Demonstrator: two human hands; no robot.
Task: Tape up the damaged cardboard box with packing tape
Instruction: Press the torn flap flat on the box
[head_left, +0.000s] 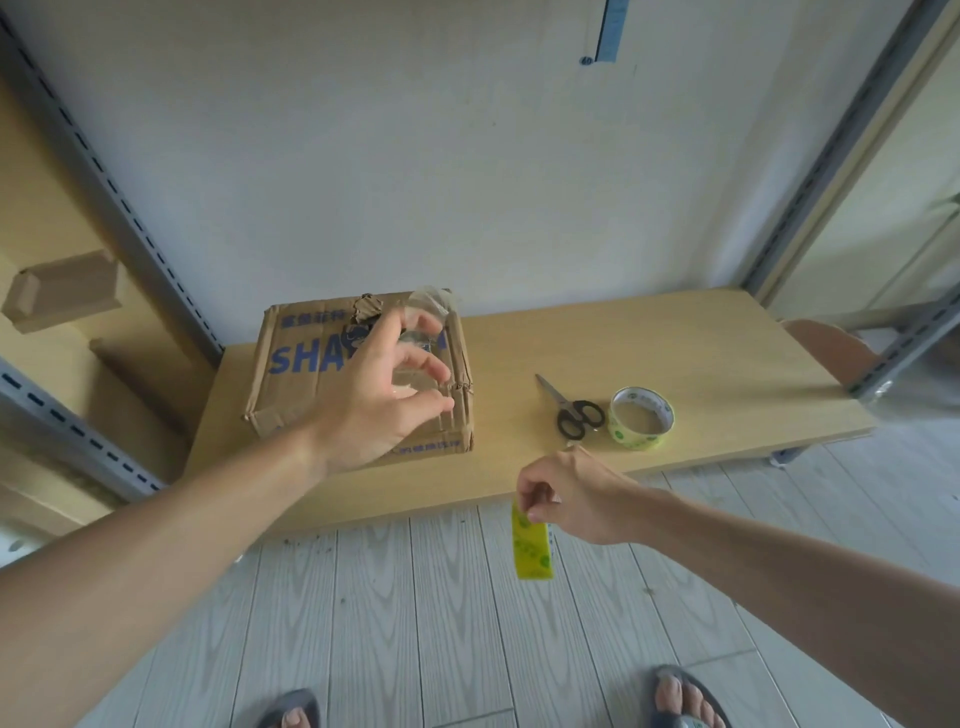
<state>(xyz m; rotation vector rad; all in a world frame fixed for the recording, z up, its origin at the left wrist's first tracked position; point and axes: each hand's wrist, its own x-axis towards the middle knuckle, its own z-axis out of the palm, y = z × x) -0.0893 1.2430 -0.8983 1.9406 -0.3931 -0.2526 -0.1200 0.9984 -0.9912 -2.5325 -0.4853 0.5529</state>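
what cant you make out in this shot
All from the head view:
- Print on the cardboard box: the left hand covers everything after "SHA".
- Whether the left hand grips the clear tape or only touches it: the tape is see-through and glary.
- Print on the yellow strip pinched by the right hand: too small to read.
- The box's far side: faces away from the camera.
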